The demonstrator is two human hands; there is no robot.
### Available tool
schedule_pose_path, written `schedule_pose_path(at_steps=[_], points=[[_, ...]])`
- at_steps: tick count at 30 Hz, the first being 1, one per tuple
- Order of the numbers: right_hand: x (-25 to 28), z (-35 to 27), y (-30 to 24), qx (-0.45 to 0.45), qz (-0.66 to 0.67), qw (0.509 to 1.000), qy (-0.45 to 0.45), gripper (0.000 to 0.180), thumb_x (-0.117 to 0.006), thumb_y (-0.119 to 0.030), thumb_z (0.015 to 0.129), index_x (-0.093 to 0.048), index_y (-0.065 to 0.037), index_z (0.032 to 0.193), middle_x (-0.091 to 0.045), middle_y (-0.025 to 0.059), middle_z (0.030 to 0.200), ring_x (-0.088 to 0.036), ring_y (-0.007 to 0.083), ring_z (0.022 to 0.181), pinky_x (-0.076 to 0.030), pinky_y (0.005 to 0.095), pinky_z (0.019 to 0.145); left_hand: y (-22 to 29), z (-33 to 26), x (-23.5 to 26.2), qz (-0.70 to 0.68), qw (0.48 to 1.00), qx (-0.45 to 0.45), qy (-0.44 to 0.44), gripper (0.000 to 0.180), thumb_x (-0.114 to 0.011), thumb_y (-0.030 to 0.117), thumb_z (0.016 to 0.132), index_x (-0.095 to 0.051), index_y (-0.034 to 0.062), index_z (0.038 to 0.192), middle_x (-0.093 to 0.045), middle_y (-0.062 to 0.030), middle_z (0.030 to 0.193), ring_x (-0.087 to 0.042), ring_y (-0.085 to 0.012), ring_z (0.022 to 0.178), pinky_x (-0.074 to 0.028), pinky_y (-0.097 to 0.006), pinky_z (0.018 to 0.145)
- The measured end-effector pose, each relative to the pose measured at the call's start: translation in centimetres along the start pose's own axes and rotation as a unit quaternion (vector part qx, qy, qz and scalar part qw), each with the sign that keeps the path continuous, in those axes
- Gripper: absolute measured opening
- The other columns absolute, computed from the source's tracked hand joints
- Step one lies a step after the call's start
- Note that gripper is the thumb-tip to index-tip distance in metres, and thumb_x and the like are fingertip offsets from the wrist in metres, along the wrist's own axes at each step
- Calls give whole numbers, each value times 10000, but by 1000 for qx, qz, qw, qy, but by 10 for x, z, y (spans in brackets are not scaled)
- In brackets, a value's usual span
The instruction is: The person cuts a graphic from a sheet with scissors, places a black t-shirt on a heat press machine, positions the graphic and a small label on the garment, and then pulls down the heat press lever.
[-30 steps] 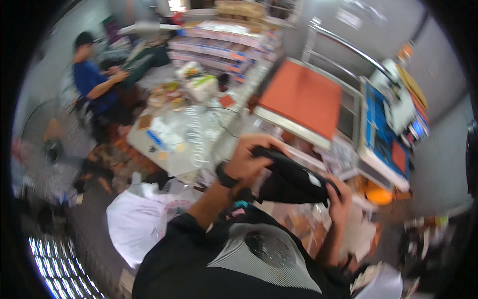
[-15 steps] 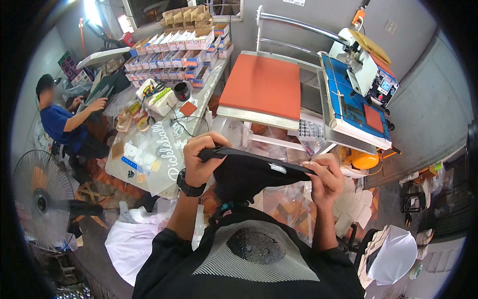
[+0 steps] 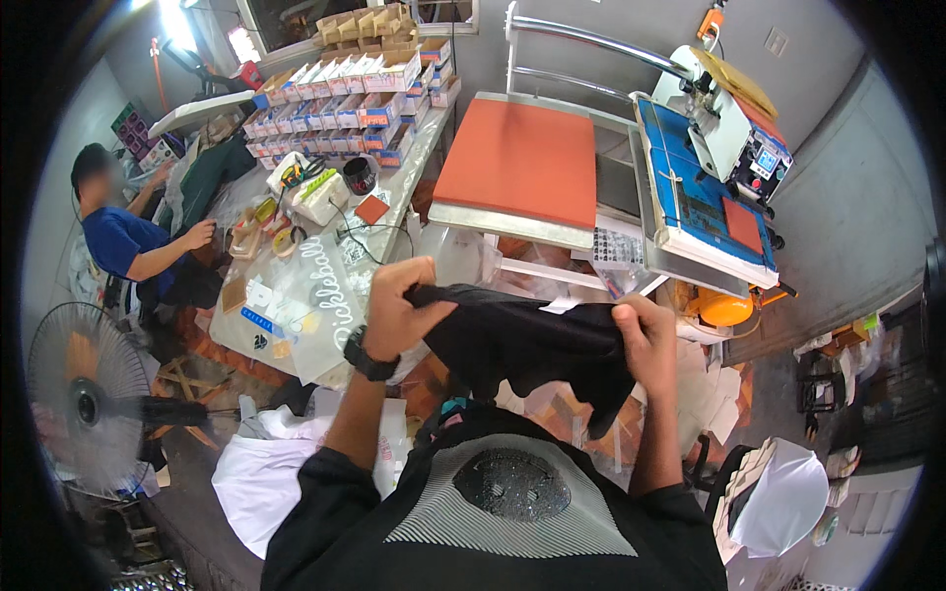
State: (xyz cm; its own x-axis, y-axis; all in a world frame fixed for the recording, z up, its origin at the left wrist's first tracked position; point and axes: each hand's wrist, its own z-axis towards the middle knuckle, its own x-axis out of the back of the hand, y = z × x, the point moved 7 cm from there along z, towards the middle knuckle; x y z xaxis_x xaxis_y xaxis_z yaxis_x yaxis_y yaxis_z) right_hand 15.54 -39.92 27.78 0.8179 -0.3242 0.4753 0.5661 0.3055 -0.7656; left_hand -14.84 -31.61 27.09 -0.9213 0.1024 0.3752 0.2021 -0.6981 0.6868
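A black garment point(image 3: 522, 340) hangs in front of me, stretched along its upper edge between my two hands. A small white label point(image 3: 560, 305) sits near the middle of that edge. My left hand point(image 3: 406, 310), below which a dark watch point(image 3: 371, 357) is strapped, pinches the left end of the edge. Pinching the right end is my right hand point(image 3: 648, 340), thumb on the near side. Loose folds of the cloth hang below, a lower corner dropping near my right forearm. What kind of garment it is, I cannot tell.
Ahead stands a heat press with an orange pad point(image 3: 522, 163) and a blue-topped unit point(image 3: 690, 202) on the right. The left worktable point(image 3: 232, 340) carries stacked boxes point(image 3: 340, 108) and lettered film point(image 3: 320, 295). A person point(image 3: 138, 236) works at far left, behind a fan point(image 3: 87, 399).
The garment's edge has tilted so more of its face shows, and the cloth hangs wider and lower on the right. My right hand has turned. The other person's hands have moved apart.
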Motion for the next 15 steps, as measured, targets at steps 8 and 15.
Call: schedule_pose_path(at_steps=[8, 15], points=[[24, -24, 89, -183, -28, 938, -291, 340, -892, -140, 670, -640, -16, 861, -586, 16, 814, -560, 110, 808, -439, 287, 750, -51, -31, 71, 120, 962, 114, -216, 234, -791, -21, 692, -643, 34, 865, -623, -45, 783, -615, -126, 768, -473, -276, 704], [62, -7, 90, -129, 93, 975, -152, 225, -807, -34, 734, -605, -47, 835, -523, -42, 802, -502, 83, 777, -400, 244, 708, -63, -41, 92, 111, 976, 180, 44, 209, -783, -23, 686, -634, 32, 821, -466, -1, 669, -397, -96, 625, -347, -249, 597]])
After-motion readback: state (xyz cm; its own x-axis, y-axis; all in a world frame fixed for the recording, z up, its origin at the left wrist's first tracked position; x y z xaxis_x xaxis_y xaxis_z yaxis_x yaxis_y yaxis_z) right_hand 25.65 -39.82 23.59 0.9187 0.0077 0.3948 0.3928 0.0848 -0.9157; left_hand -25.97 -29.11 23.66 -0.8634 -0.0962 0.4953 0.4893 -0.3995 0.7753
